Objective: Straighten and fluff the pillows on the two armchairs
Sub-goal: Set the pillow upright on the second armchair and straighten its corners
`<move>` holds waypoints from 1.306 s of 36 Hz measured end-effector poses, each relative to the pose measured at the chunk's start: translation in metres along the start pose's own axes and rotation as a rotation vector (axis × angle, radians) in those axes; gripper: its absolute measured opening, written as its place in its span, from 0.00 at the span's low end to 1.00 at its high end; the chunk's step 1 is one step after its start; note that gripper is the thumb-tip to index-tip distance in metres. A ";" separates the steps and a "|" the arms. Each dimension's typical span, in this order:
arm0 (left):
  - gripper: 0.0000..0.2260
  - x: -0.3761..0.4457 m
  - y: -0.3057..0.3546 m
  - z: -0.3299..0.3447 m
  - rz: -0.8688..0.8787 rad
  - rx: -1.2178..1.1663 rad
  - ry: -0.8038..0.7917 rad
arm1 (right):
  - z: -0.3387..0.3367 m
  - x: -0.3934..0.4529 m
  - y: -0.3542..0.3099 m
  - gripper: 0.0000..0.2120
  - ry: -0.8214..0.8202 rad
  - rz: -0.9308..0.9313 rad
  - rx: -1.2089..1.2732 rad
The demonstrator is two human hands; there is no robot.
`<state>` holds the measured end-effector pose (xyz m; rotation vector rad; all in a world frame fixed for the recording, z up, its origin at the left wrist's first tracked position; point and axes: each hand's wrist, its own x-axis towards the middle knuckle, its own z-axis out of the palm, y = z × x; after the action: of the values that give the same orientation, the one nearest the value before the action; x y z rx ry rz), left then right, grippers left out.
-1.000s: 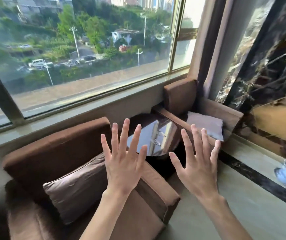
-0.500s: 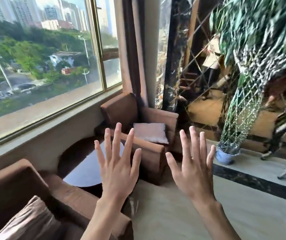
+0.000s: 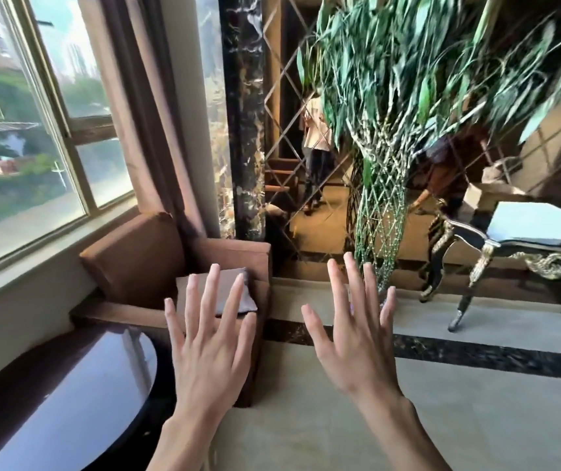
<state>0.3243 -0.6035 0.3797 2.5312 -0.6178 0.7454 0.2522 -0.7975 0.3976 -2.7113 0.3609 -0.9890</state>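
A brown armchair (image 3: 136,263) stands in the corner by the window. On its seat lies a pale grey-mauve pillow (image 3: 248,297), mostly hidden behind my left hand. My left hand (image 3: 209,345) is raised in front of the chair, palm away, fingers spread, holding nothing. My right hand (image 3: 354,331) is up beside it over the floor, also spread and empty. Neither hand touches the pillow. The other armchair is out of view.
A round dark glossy side table (image 3: 68,396) sits at the lower left. A tall potted plant (image 3: 391,130) stands to the right of the chair before a mirrored wall (image 3: 292,130). An ornate black-and-gold table (image 3: 496,246) is at the right. Brown curtain (image 3: 143,130) hangs behind the chair.
The view has swung right and closer to the corner armchair. The first armchair and its pillow have left the frame. Both hands stay raised and spread.
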 end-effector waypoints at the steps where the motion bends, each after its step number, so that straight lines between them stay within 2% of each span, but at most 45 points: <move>1: 0.26 0.011 -0.001 0.008 0.008 -0.001 0.000 | 0.006 0.010 0.004 0.34 0.001 0.003 -0.004; 13: 0.26 0.168 -0.047 0.104 0.050 -0.029 0.035 | 0.093 0.161 0.028 0.34 -0.022 0.014 -0.113; 23: 0.25 0.284 -0.070 0.184 0.081 -0.071 -0.034 | 0.164 0.271 0.060 0.35 -0.028 0.045 -0.106; 28: 0.26 0.339 -0.071 0.239 -0.004 -0.230 -0.062 | 0.209 0.328 0.090 0.36 -0.023 0.036 -0.087; 38: 0.26 0.482 -0.040 0.357 0.058 -0.051 -0.002 | 0.285 0.476 0.194 0.36 0.019 -0.011 -0.056; 47: 0.27 0.599 -0.039 0.434 -0.020 0.058 0.027 | 0.348 0.611 0.254 0.36 -0.021 -0.080 -0.017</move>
<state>0.9690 -0.9683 0.3884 2.5723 -0.5687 0.7996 0.8945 -1.1781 0.4271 -2.7693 0.2598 -0.9817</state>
